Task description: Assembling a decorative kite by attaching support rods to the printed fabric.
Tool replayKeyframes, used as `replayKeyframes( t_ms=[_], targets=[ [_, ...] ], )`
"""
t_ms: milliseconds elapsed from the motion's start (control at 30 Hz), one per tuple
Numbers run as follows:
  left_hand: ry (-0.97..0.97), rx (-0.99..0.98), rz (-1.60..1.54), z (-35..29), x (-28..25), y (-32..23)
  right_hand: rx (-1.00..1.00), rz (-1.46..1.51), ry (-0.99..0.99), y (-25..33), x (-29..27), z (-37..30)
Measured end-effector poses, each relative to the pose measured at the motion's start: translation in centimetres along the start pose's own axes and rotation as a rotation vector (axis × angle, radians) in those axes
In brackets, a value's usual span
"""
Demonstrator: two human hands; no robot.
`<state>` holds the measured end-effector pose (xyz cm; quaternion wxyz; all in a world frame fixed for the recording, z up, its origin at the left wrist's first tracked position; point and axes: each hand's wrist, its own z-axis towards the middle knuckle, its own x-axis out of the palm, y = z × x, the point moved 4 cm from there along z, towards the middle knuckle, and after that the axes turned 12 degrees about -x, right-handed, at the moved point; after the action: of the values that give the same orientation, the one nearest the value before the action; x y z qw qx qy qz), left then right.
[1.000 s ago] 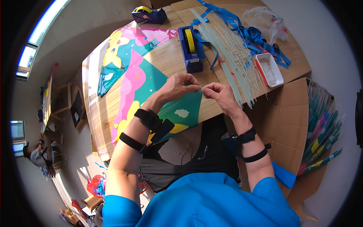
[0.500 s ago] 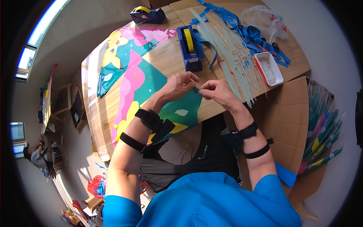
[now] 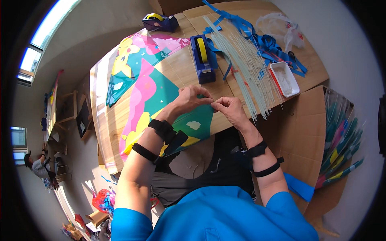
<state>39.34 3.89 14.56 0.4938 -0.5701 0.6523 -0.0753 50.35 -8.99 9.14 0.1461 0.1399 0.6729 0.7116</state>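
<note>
My left hand (image 3: 190, 100) is closed in a pinch above the right part of a printed plastic sheet (image 3: 161, 95) in teal, pink and yellow. My right hand (image 3: 232, 112), also pinching, meets it fingertip to fingertip near the sheet's right edge. Whatever sits between the fingers is too small or hidden to make out. Just beyond the hands stands a dark blue tape dispenser (image 3: 205, 66) with a yellow roll. A second, similar printed sheet (image 3: 124, 72) lies farther left.
Pale thin rods (image 3: 251, 70) lie in a bundle at right, beside blue strapping (image 3: 268, 42), a clear plastic bag (image 3: 277, 24) and a white tray (image 3: 290, 86). Another tape dispenser (image 3: 161, 24) stands at the far edge. A cardboard box (image 3: 301, 128) holds rolled sheets (image 3: 341, 148). A person (image 3: 39, 165) is at far left.
My hands, slightly apart before, have come together so the fingertips touch. The whole view has shifted a little; the sheets and dispensers stay in place on the table.
</note>
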Motion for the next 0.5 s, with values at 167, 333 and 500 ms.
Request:
replayKeyframes(
  t_ms=[167, 333, 500],
  targets=[
    [-0.117, 0.134, 0.235, 0.4, 1.1, 1.6, -0.038, -0.165, 0.075, 0.3, 1.2, -0.2],
    [-0.350, 0.094, 0.169, -1.3, 2.7, 0.9, 0.046, 0.092, 0.097, -1.7, 1.1, -1.5],
    [-0.899, 0.157, 0.058, -7.8, 5.8, 2.7, 0.080, -0.016, 0.058, -5.8, -0.3, -2.6]
  ],
)
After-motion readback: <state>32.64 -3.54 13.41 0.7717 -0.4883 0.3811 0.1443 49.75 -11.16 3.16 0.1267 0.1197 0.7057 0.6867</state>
